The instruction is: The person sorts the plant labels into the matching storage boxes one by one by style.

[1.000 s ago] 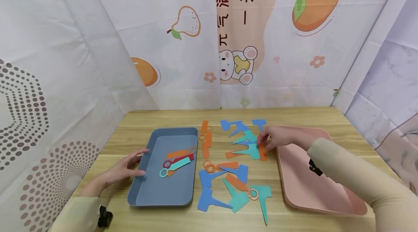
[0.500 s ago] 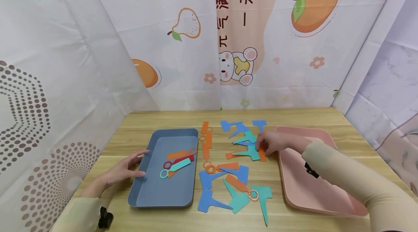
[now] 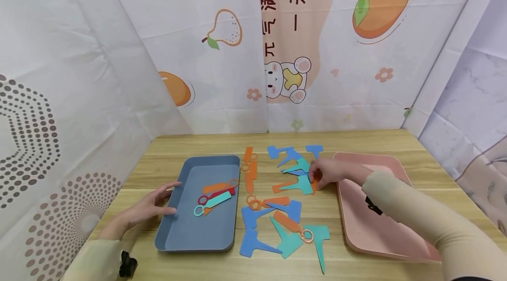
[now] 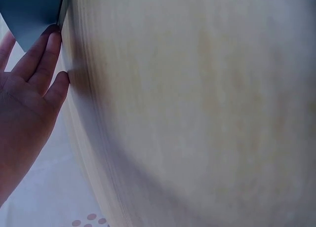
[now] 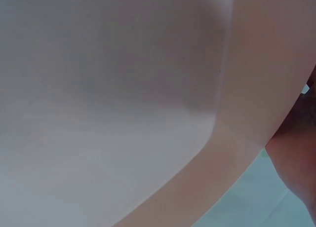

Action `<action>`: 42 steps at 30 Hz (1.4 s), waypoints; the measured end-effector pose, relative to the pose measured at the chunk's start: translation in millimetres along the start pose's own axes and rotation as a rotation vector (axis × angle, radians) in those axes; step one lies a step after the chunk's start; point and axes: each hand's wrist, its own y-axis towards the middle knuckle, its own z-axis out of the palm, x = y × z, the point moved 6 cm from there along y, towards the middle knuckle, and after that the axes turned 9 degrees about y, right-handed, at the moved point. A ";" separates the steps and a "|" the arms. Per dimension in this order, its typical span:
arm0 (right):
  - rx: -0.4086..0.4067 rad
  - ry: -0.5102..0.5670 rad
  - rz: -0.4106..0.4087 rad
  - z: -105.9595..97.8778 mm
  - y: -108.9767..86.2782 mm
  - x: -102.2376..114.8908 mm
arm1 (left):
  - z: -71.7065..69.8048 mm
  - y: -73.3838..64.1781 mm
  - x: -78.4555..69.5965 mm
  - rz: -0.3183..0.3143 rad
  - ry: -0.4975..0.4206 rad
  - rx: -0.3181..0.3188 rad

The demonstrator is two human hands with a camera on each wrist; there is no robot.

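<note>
My left hand rests at the left rim of the blue-grey tray, fingers fairly straight. In the left wrist view those fingers touch the tray's outer wall. Inside lie several ring-ended plant labels, among them a teal one and a red one. Beside the pink tray, my right hand pinches an orange plant label, mostly covered by the fingers. A teal T-shaped plant label lies against it. Only part of the right hand shows past the pink wall in its wrist view.
Between the trays lie several more labels: blue T-shaped ones, a teal T-shaped one and orange ringed ones, some overlapping. The wooden table ends at a printed curtain behind.
My right hand has shifted slightly left and down, and the orange label under it has slid a little left. The teal T-shaped label beside it also moved slightly left. The left hand stayed put.
</note>
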 end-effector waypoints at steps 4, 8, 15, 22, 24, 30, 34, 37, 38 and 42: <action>0.020 -0.007 0.006 1.4 0.7 -0.4 | 0.9 -0.7 0.8 -0.012 -0.015 0.010; 0.037 -0.012 0.021 1.3 1.3 1.2 | 1.1 -0.3 1.3 0.003 -0.025 0.009; 0.057 -0.030 0.044 0.0 2.1 4.7 | 1.0 0.8 2.3 0.016 -0.038 0.006; 0.061 0.011 0.051 2.1 2.0 3.3 | 0.5 -0.2 1.8 0.002 -0.029 0.008; 0.061 0.035 0.042 2.8 2.3 3.1 | 0.4 -0.3 2.0 0.007 -0.028 0.008; 0.067 0.096 -0.002 3.5 4.3 3.6 | 0.7 -1.0 1.1 0.024 -0.025 0.012; 0.080 0.136 -0.017 3.4 6.4 5.4 | 0.3 -1.5 1.7 -0.001 -0.020 0.008; 0.096 0.156 -0.028 2.5 7.2 8.9 | 0.3 -1.4 2.0 -0.009 -0.019 0.008; 0.099 0.163 -0.021 2.0 7.3 9.6 | 0.3 -1.3 2.0 -0.009 -0.023 0.009; 0.094 0.160 -0.009 -2.2 7.7 12.7 | -0.1 -0.9 1.8 -0.005 -0.029 0.009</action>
